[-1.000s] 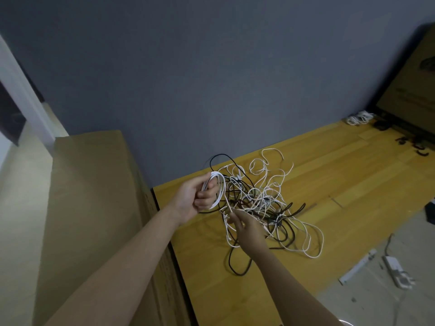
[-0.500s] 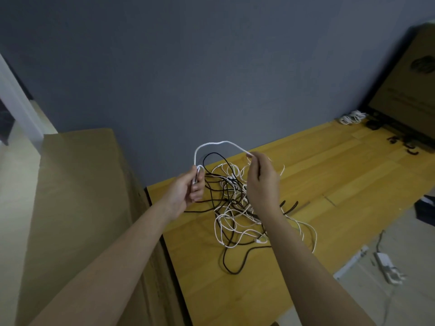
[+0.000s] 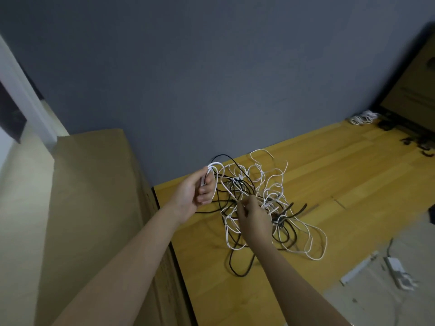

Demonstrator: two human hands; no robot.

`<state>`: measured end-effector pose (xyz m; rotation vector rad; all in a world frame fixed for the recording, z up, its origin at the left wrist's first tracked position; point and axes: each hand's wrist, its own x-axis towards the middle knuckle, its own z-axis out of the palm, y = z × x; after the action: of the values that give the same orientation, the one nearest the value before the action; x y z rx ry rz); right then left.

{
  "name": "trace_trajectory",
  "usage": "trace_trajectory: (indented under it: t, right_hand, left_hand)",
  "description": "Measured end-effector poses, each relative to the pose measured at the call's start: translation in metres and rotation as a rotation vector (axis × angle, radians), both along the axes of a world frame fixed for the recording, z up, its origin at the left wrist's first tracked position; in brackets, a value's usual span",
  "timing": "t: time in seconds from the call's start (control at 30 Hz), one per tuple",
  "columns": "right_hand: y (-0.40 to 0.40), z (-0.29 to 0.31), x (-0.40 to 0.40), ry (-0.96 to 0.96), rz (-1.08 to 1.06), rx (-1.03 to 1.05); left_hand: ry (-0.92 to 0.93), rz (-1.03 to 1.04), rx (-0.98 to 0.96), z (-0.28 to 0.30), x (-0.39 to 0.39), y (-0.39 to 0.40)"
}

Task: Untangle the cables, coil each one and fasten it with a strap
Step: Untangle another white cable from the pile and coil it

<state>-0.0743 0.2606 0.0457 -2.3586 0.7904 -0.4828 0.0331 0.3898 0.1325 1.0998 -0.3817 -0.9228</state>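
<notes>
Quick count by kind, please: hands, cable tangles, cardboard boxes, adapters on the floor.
Hands: 2, left hand and right hand
Cable tangle: 1
Cardboard boxes: 2, left box and far box
White adapter: 1
Total: 6

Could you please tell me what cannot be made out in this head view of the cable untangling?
- Right hand: seen from the back, so its fingertips and which cable in the tangle it pinches are hidden.
- Left hand: grips white loops; the loop count is blurred.
- Small dark items, far right on the floor: too small and dark to identify.
- White adapter: its cord runs off the bottom edge.
</notes>
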Motion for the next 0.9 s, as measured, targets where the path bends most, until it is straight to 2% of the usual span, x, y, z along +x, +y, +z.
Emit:
trace_trajectory:
  t: [0.1,0.23,0.4,0.57,0.77,0.83,0.9]
  right_hand:
    - [0.009,-0.003,-0.001,0.108,0.116,-0.168]
    - [0.015,-0.007,-0.005,0.167,0.267,-0.268]
    - [0.016,-0.008,-0.019,0.025,0.351,-0.209]
    - [0.012,0.005,-0.021,-0.090,0.375,-0.186]
    - [0.015,0.016,-0.025,-0.188,0.606,-0.410]
    - [0.015,0.015,-0.021,-0.129,0.702,-0.425]
    - [0.016,0.016,-0.017,-0.011,0.755,-0.345]
  left_hand:
    - [0.020,-0.026,-0.014,-0.001,-0.006,-0.001]
    - [-0.078,-0.024,0.071,-0.002,-0.008,-0.004]
    - [-0.218,-0.035,0.165,-0.002,-0.001,-0.004]
    - [-0.253,-0.026,0.199,-0.004,0.002,-0.006]
    - [-0.270,0.060,0.183,-0.007,-0.002,-0.013]
    - [-0.237,0.074,0.145,-0.007,-0.004,-0.017]
    - [-0.216,0.085,0.115,-0.006,-0.006,-0.019]
